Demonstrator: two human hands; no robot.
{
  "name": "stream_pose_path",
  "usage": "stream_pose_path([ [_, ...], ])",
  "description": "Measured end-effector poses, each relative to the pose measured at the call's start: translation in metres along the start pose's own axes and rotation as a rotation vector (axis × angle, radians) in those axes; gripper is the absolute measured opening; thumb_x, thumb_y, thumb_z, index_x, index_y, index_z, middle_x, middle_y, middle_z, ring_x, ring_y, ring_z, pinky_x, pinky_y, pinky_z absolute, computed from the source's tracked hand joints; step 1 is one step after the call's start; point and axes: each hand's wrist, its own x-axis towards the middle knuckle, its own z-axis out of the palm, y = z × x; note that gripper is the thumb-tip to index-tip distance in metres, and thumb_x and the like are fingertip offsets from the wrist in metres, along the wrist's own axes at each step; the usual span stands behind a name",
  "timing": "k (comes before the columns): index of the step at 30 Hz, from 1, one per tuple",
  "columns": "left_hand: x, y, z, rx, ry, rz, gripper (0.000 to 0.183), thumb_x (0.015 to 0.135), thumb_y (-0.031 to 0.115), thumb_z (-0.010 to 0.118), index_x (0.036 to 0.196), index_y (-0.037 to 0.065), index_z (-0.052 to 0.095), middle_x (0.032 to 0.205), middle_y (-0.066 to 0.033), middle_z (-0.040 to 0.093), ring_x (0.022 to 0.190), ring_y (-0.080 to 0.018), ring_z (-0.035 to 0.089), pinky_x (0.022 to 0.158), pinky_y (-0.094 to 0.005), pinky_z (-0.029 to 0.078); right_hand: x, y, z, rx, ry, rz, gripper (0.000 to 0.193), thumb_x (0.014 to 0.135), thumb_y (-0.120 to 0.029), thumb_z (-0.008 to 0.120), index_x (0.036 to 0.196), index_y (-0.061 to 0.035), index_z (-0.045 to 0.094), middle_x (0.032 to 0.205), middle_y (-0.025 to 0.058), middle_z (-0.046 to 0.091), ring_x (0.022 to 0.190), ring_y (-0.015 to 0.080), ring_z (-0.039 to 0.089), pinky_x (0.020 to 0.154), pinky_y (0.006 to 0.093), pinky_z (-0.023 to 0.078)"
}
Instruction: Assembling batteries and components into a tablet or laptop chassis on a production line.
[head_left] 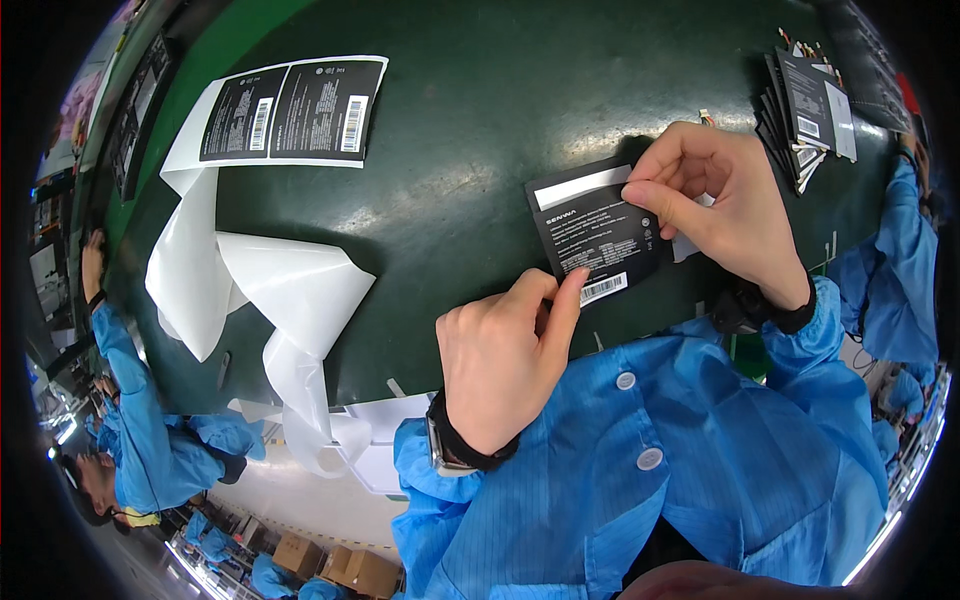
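A flat black battery pack [604, 232] with a printed label lies tilted on the green table in front of me. A white strip [580, 188] runs along its far edge. My left hand [505, 355] is closed at the near left corner, its thumb on the label beside the barcode and its other fingers curled. At the far right corner my right hand [715, 200] pinches the end of the white strip between thumb and forefinger. Its palm covers the pack's right side. A small wired connector [706, 118] shows beyond that hand.
Left on the table lies a long curling white backing strip [290, 285] with black labels [320, 112] at its far end. Similar packs are stacked [812, 105] at the far right. A small dark tool [224, 370] lies near the left edge. Co-workers in blue sit on both sides.
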Motion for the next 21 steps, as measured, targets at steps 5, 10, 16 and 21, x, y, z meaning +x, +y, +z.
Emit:
stream_pose_path([
  [5, 0.001, -0.001, -0.002, -0.085, 0.001, -0.061, 0.03, 0.093, 0.02, 0.078, 0.073, 0.003, 0.065, 0.049, -0.0058, 0.056, 0.039, -0.0173, 0.052, 0.043, -0.0328, 0.035, -0.004, -0.012, 0.0, 0.067, -0.017, 0.044, 0.01, 0.09, -0.003, 0.078, 0.09, 0.0029, 0.069, 0.076, 0.0042, 0.069, 0.06, 0.0052, 0.062, 0.05, 0.0199, 0.047],
  [10, -0.005, 0.005, -0.011, -0.094, -0.031, -0.096, 0.03, 0.085, 0.022, 0.085, 0.073, 0.0, 0.068, 0.047, -0.003, 0.053, 0.04, -0.0089, 0.046, 0.043, -0.0264, 0.032, -0.017, -0.034, -0.007, 0.059, 0.046, -0.107, 0.009, 0.09, 0.002, 0.075, 0.093, 0.0039, 0.068, 0.081, 0.0054, 0.068, 0.063, 0.0063, 0.062, 0.053, 0.0195, 0.049],
  [16, -0.011, -0.003, -0.02, -0.088, -0.11, 0.047, 0.017, 0.082, 0.013, 0.084, 0.078, 0.001, 0.072, 0.056, -0.0056, 0.06, 0.049, -0.0133, 0.055, 0.048, -0.0278, 0.039, 0.003, -0.02, -0.014, 0.082, -0.073, 0.115, 0.013, 0.091, -0.006, 0.078, 0.094, 0.0012, 0.068, 0.079, 0.0024, 0.068, 0.062, 0.0042, 0.061, 0.052, 0.0188, 0.049],
  [21, -0.008, -0.006, -0.016, 0.167, 0.089, 0.326, 0.023, 0.075, 0.008, 0.083, 0.096, 0.002, 0.075, 0.103, -0.0112, 0.074, 0.096, -0.0291, 0.068, 0.078, -0.0375, 0.055, 0.017, -0.004, -0.013, 0.089, -0.054, 0.121, 0.013, 0.092, -0.007, 0.078, 0.091, 0.0024, 0.07, 0.079, 0.0034, 0.07, 0.062, 0.005, 0.063, 0.051, 0.0197, 0.05],
])
